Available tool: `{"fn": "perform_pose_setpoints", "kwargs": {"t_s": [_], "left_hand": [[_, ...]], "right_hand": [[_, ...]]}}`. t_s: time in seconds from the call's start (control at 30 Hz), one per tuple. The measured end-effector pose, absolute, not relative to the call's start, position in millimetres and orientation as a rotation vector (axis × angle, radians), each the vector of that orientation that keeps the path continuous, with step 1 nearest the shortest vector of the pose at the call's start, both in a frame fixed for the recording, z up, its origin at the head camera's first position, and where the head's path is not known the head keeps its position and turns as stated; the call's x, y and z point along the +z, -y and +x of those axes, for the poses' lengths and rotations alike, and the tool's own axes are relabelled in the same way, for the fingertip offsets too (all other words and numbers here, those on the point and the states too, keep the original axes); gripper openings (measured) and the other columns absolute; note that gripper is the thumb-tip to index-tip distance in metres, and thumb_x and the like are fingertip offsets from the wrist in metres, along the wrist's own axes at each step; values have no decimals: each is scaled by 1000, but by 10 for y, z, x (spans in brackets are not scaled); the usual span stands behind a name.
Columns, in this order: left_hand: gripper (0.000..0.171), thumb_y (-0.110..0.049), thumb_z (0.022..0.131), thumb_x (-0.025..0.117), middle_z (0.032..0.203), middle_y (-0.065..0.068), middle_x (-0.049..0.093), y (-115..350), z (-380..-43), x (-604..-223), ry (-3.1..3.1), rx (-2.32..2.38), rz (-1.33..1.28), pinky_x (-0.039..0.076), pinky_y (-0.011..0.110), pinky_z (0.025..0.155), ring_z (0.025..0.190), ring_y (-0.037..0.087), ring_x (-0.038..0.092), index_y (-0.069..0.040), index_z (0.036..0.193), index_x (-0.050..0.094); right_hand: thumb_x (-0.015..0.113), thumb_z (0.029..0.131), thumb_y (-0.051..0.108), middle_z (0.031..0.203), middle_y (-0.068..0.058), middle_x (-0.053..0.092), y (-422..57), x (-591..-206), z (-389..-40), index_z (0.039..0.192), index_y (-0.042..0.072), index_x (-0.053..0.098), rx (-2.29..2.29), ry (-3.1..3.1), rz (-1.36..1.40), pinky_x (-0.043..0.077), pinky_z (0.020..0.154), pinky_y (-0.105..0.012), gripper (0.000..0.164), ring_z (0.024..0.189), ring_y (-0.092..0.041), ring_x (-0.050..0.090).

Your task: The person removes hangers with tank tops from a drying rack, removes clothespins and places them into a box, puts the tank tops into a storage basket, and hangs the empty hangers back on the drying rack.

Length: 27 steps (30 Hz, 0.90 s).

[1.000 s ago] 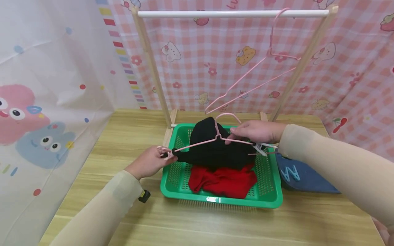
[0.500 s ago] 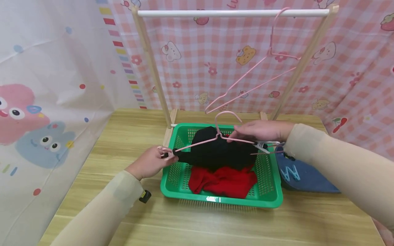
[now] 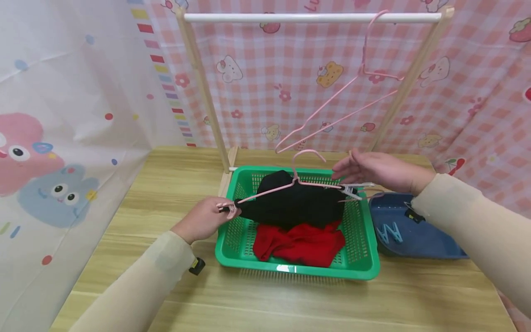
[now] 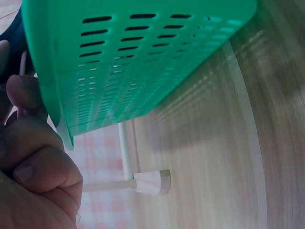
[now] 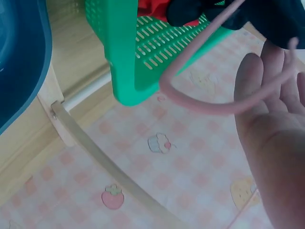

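Observation:
A pink hanger (image 3: 267, 190) spans the basket in the head view, its hook pointing up. A black garment (image 3: 290, 207) hangs from it, with a pale clothespin (image 3: 351, 191) at the right end and a pink clothespin (image 3: 232, 210) at the left. My left hand (image 3: 203, 219) pinches the left end, fingers curled in the left wrist view. My right hand (image 3: 377, 168) is behind the hanger's right arm with fingers extended, gripping nothing; in the right wrist view the hook crosses in front of its palm. A red garment (image 3: 298, 244) lies in the green basket (image 3: 265, 263).
A rack with a white bar (image 3: 311, 18) stands behind the basket, and another pink hanger (image 3: 329, 101) hangs from it. On the right, a blue tray (image 3: 427, 246) holds light-blue clothespins (image 3: 390, 233). A patterned cloth (image 3: 257, 92) covers the wall behind.
My right hand has released the hanger's right arm and moved right and back, its fingers straightening. The black garment's raised part has sunk lower. My left hand keeps its hold.

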State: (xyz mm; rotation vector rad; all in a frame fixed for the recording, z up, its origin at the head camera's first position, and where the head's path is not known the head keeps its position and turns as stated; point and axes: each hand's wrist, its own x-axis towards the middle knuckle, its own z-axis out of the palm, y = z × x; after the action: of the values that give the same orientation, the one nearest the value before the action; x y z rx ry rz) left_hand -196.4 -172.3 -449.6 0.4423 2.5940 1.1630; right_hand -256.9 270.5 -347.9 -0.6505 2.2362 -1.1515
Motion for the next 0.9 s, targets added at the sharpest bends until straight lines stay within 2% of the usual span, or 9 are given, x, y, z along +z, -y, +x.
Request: {"fn": "perform_pose_setpoints", "kwargs": {"t_s": [0.1, 0.17, 0.23, 0.33, 0.43, 0.5, 0.73, 0.83, 0.9], "left_hand": [[21, -21, 104, 60, 104, 6, 76, 1690, -1971, -4500, -2604, 1143, 409, 46, 35, 78, 87, 20, 57, -10, 101, 79], [22, -22, 103, 60, 104, 4, 75, 1664, -1972, -4496, -2602, 1139, 377, 45, 35, 77, 88, 21, 56, -10, 100, 78], [22, -21, 103, 59, 108, 3, 76, 1643, -1975, -4493, -2600, 1133, 366, 45, 34, 78, 89, 21, 56, -8, 98, 76], [23, -20, 104, 57, 109, 3, 76, 1626, -1980, -4479, -2607, 1115, 356, 44, 34, 76, 87, 21, 55, -9, 98, 76], [24, -21, 104, 56, 110, 2, 76, 1621, -1989, -4474, -2614, 1102, 340, 44, 34, 75, 86, 21, 55, -10, 98, 76], [24, -20, 104, 56, 111, 2, 77, 1622, -1996, -4473, -2613, 1103, 337, 45, 35, 77, 89, 22, 56, -10, 99, 76], [20, -20, 101, 60, 113, 2, 77, 1598, -2013, -4455, -2589, 1138, 339, 46, 35, 82, 96, 22, 58, -10, 104, 77], [19, -21, 103, 60, 111, 2, 75, 1585, -2011, -4442, -2600, 1134, 357, 47, 36, 82, 93, 22, 58, -13, 108, 77], [17, -22, 103, 62, 111, 1, 74, 1575, -2006, -4432, -2609, 1135, 370, 47, 36, 84, 94, 21, 58, -17, 111, 76]], "right_hand": [[29, 116, 39, 145, -18, 64, -2752, -3487, -2495, 148, 2, 54, -1157, -2295, -685, 51, 105, -24, 54, 127, -29, 67], [41, 115, 30, 144, -17, 64, -2765, -3493, -2429, 148, 4, 53, -1133, -2339, -720, 52, 101, -22, 44, 127, -28, 66], [56, 109, 22, 146, -17, 61, -2769, -3506, -2357, 150, 5, 50, -1101, -2378, -754, 52, 105, -32, 45, 131, -31, 62], [78, 96, 24, 150, -15, 56, -2751, -3529, -2246, 151, 7, 46, -1001, -2471, -778, 51, 108, -50, 66, 138, -38, 55], [90, 85, 29, 148, -16, 55, -2710, -3571, -2169, 148, 5, 46, -882, -2607, -784, 49, 108, -60, 80, 137, -43, 55], [91, 84, 28, 143, -16, 58, -2684, -3595, -2134, 144, 4, 49, -829, -2691, -762, 51, 106, -60, 76, 134, -44, 58], [85, 89, 11, 119, -11, 70, -2667, -3689, -2098, 122, 7, 60, -839, -2859, -727, 60, 93, -54, 42, 118, -38, 70], [83, 91, 11, 115, -9, 73, -2681, -3739, -2100, 119, 9, 59, -875, -2883, -691, 62, 79, -43, 37, 113, -35, 73], [82, 93, 13, 114, -10, 74, -2692, -3769, -2102, 120, 8, 58, -909, -2889, -649, 58, 71, -35, 37, 110, -33, 73]]}}
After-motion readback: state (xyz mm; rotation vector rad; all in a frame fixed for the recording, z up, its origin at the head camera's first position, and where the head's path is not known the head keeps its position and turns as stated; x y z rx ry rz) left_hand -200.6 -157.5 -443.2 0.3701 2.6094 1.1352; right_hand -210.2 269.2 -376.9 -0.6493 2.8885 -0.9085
